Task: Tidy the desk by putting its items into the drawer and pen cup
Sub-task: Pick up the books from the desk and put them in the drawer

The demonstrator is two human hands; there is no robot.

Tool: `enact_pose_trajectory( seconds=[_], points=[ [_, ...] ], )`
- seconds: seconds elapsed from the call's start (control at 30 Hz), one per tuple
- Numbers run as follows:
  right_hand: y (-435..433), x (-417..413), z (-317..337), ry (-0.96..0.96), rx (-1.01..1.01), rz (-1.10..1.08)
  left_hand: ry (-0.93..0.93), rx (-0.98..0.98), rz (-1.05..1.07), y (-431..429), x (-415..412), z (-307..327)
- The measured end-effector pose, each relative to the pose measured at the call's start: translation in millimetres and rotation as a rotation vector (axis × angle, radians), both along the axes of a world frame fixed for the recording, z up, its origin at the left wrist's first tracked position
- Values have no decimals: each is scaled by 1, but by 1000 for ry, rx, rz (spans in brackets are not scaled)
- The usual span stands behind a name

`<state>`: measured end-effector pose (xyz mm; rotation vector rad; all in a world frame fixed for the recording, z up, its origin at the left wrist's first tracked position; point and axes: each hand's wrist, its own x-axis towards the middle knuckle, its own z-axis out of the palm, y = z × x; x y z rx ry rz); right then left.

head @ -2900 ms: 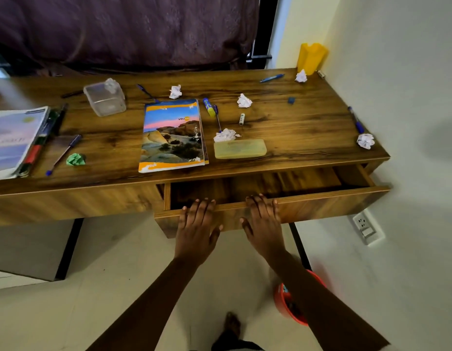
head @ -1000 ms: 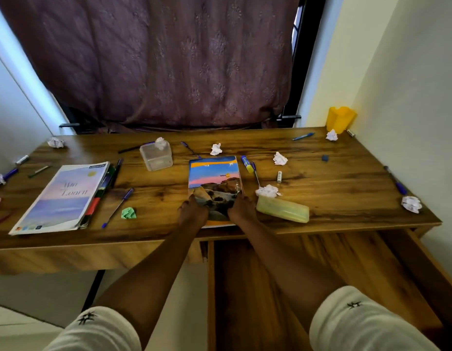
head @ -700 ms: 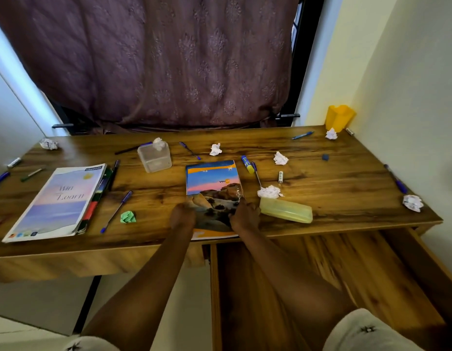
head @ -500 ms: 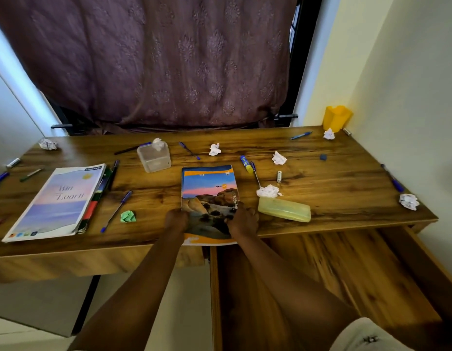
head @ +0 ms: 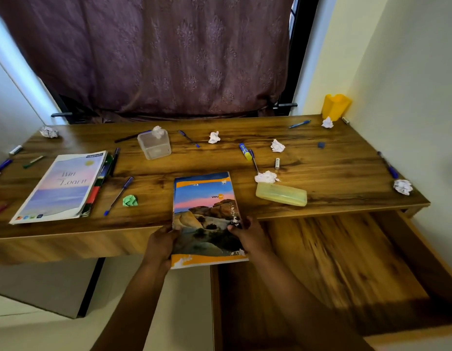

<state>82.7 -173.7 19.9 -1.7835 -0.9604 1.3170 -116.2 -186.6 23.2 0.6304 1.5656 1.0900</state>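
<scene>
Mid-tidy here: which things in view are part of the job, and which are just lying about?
Part of the job: landscape-cover notebook, gripped by left hand and right hand; open drawer; yellow pen cup; blue pen; yellow pencil case; glue stick; purple notebook.

Probably just lying about: white crumpled paper ball; green paper wad; curtain.

Big purple patterned curtain (head: 156, 59) hanging behind, black window frame (head: 299, 59) peeking out on its right, pale wall (head: 397, 72) to the side, cream floor (head: 30, 335) below.
</scene>
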Motion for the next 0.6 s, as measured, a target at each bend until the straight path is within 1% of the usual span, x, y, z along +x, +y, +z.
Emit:
enact_pose_trajectory(
  seconds=[0.1,0.17,0.23,0.33,0.47,0.6],
  points=[
    [-20,14,4,153,-41,71,0,38,-3,-31,7,11],
    [-36,23,10,193,-63,100,-13,67,-11,-51,15,19],
    [-49,33,9,193,-81,102,-3,84,-26,-70,22,24],
    [-70,50,9,183,-110,136,20,55,-92,-99,36,27],
    [-99,75,23,141,-118,199,35,5,-129,-127,51,41],
    [-134,115,43,59,-88,254,-19,-47,-183,-157,84,57]
  ],
)
